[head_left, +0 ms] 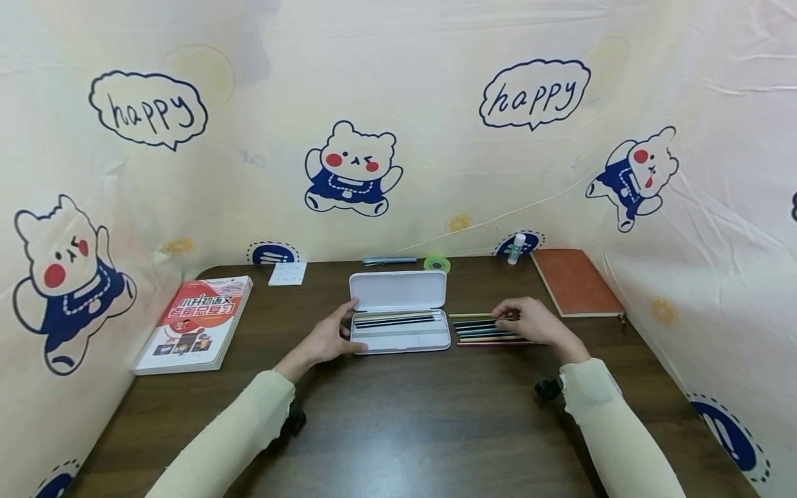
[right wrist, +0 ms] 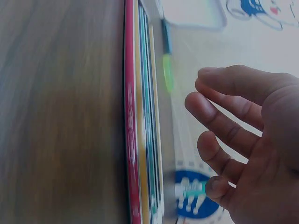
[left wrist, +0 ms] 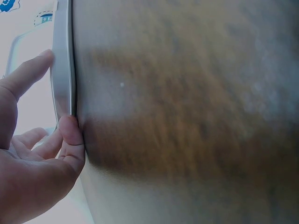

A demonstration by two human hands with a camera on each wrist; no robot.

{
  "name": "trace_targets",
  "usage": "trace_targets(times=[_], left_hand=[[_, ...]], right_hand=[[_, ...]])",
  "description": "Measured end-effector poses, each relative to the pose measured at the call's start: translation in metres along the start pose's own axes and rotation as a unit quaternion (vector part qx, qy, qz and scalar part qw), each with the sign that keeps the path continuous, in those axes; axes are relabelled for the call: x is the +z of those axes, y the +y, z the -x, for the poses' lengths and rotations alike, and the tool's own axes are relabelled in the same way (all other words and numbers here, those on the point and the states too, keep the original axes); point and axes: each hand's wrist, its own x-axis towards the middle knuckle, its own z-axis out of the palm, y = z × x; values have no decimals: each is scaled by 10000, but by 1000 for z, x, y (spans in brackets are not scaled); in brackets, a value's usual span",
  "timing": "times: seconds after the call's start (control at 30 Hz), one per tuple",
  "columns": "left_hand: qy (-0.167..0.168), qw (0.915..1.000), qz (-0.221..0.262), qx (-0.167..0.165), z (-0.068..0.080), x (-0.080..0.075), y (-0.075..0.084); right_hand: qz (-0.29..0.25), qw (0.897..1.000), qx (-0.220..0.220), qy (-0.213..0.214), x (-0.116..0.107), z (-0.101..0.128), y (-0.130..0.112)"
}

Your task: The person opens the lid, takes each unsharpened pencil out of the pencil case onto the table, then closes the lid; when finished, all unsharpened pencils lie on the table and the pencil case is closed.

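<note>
An open white pencil case (head_left: 398, 342) lies in the middle of the table, its lid (head_left: 398, 290) tilted back. A few dark pencils (head_left: 392, 319) lie along the back of its tray. My left hand (head_left: 324, 337) holds the case by its left end; in the left wrist view its fingers meet the case's side wall (left wrist: 61, 70). Right of the case, several coloured pencils (head_left: 488, 339) lie side by side on the table. Over them is my right hand (head_left: 529, 319), fingers loosely bent. In the right wrist view nothing is between those fingers, apart from the red pencil (right wrist: 131, 116).
A book (head_left: 193, 325) lies on the left, with a white paper pad (head_left: 288, 274) behind it. Along the back are a blue-grey pen (head_left: 389, 261), a green tape roll (head_left: 437, 263) and a glue stick (head_left: 516, 249). A brown notebook (head_left: 579, 282) lies at the right.
</note>
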Motion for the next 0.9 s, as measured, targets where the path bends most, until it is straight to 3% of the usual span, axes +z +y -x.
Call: trace_targets(times=[0.47, 0.9], left_hand=[[-24, 10000, 71, -32, 0, 0, 0], [-59, 9999, 89, -48, 0, 0, 0]], right_hand=[[-62, 9993, -345, -145, 31, -39, -45], [103, 9981, -362, -496, 59, -63, -67]])
